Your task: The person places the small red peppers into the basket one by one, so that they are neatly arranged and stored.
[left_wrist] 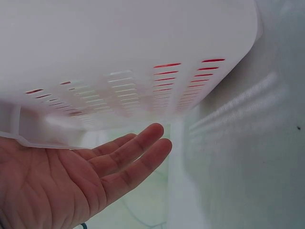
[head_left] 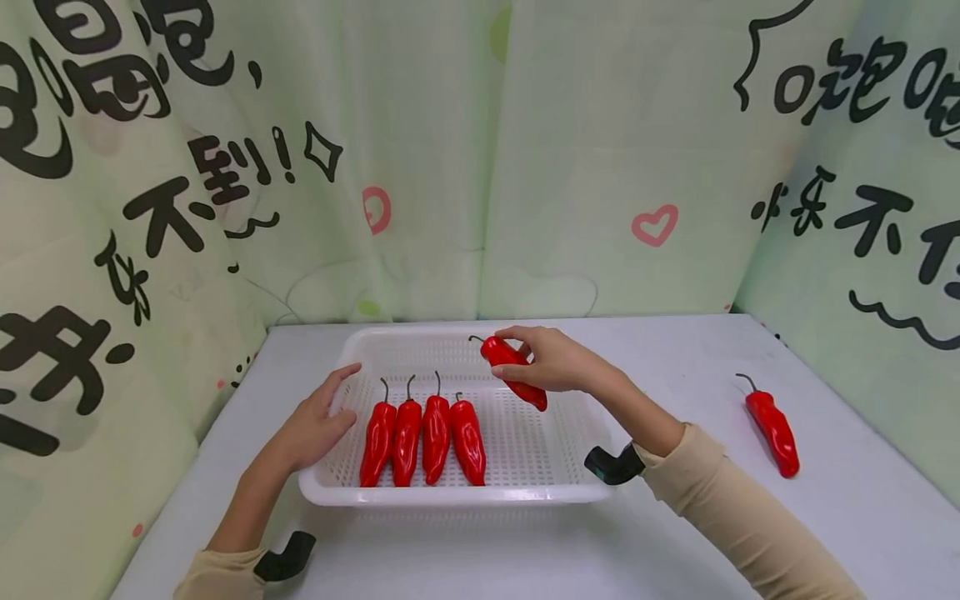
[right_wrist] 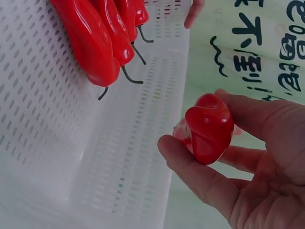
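Observation:
My right hand (head_left: pixel 551 358) pinches a red pepper (head_left: pixel 517 371) between thumb and fingers, above the far right part of a white plastic basket (head_left: pixel 457 497). In the right wrist view the held pepper (right_wrist: pixel 209 129) shows its rounded end. Several red peppers (head_left: pixel 407 442) lie side by side in the basket's left half, stems pointing away from me. At the basket's left side is my left hand (head_left: pixel 318 425), its thumb over the rim. In the left wrist view its fingers (left_wrist: pixel 133 157) extend, fairly straight, beside the basket's slotted outer wall (left_wrist: pixel 119 90).
Another red pepper (head_left: pixel 774 429) lies on the white table (head_left: pixel 690 533), right of the basket. A pale green curtain (head_left: pixel 555 167) with black lettering stands behind and at both sides. Each wrist carries a black mount (head_left: pixel 615 464).

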`<state>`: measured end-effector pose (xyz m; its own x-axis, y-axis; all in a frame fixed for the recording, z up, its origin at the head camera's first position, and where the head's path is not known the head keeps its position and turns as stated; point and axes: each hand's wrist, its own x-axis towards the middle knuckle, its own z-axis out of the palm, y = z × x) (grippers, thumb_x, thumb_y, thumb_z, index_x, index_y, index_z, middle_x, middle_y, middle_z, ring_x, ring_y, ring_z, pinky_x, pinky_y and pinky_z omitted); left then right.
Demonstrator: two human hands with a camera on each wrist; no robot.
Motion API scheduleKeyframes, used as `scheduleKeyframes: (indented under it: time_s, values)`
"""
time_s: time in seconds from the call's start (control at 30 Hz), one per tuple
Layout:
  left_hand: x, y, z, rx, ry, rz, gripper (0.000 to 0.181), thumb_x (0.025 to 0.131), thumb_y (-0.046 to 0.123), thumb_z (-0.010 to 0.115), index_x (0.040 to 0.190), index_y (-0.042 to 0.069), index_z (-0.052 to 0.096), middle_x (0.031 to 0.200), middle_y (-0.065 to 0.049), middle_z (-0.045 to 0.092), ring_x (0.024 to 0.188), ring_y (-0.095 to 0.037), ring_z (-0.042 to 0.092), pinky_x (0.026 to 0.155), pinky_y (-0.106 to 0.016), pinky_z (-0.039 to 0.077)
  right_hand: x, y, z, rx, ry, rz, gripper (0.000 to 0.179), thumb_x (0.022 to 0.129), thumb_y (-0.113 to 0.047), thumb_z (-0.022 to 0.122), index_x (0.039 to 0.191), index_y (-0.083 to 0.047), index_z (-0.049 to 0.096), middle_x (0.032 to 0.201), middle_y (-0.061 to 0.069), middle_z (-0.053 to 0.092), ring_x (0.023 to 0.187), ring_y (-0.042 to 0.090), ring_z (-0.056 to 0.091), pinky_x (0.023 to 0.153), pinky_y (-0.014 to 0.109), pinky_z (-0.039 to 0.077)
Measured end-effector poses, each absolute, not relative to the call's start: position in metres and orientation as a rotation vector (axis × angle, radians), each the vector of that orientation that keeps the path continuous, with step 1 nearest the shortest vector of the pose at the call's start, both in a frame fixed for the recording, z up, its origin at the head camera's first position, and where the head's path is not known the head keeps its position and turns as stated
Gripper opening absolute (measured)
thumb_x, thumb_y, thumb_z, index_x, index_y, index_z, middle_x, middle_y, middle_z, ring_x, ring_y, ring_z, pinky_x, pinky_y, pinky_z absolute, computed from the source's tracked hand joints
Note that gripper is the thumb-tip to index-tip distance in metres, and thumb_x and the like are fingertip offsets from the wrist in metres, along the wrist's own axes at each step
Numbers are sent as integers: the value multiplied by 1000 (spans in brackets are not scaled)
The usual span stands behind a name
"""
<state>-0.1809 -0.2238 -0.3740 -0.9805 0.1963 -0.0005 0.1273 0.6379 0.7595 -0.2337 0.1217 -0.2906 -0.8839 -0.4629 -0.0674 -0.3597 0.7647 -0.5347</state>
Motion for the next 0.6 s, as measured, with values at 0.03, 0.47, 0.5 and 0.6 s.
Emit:
scheduleKeyframes:
  time_s: [0.03, 0.47, 0.5, 0.6]
  values:
    - [-181, -224, -375, 276, 2768, 1271, 71, 94, 11, 54, 159, 14, 27, 154, -29, 41, 117, -43, 60, 82, -52, 62, -234, 121, -292, -650, 2757, -764, 65, 92, -32, 74, 147, -6, 52, 114, 17, 69, 83, 20, 70, 66, 29, 62]
    - [-180, -222, -374, 271, 2759, 1280, 71, 95, 10, 56, 160, 14, 26, 155, -30, 40, 121, -46, 58, 79, -53, 63, -243, 97, -311, -650, 2742, -531, 57, 92, -29, 75, 140, -3, 58, 109, 11, 70, 86, 18, 66, 72, 28, 61]
    - [-180, -222, -374, 270, 2759, 1280, 72, 95, 10, 56, 160, 14, 26, 155, -29, 40, 121, -47, 58, 79, -53, 63, -244, 96, -313, -638, 2736, -514, 57, 92, -29, 75, 140, -3, 58, 109, 10, 69, 86, 18, 65, 72, 28, 61]
    - [-180, -222, -374, 272, 2761, 1273, 72, 95, 11, 56, 160, 14, 26, 155, -29, 39, 121, -47, 58, 79, -53, 63, -244, 91, -318, -609, 2723, -455, 56, 92, -30, 75, 139, -4, 59, 108, 9, 69, 87, 18, 64, 73, 28, 61]
